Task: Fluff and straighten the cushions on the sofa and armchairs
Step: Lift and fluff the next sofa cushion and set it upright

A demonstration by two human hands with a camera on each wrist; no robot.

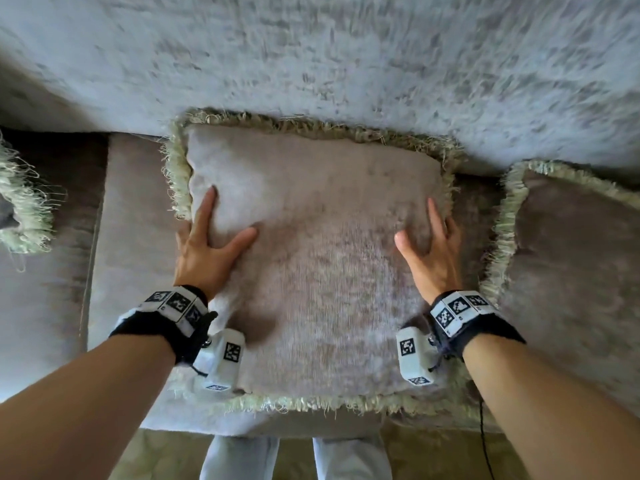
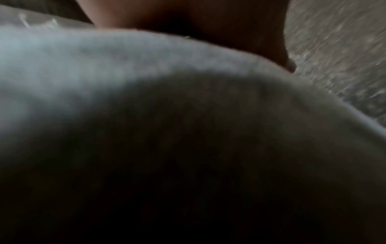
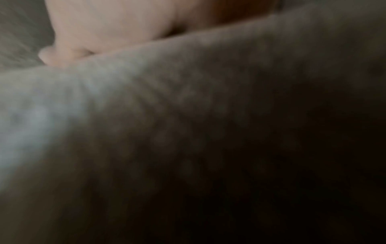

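Where the seat meets the backrest: the fringed cushion (image 1: 311,258) is laid flat on the sofa seat (image 1: 135,237), its far edge against the sofa backrest (image 1: 311,57).
Left hand (image 1: 204,251): pressed on the cushion's left part, fingers straight and spread, nothing grasped.
Right hand (image 1: 433,258): pressed on the right part, fingers extended, nothing grasped.
Second cushion (image 1: 571,271): lies at the seat's right end.
Third cushion (image 1: 24,209): partly seen at the left edge.
Wrist views: dark, blurred fabric only.
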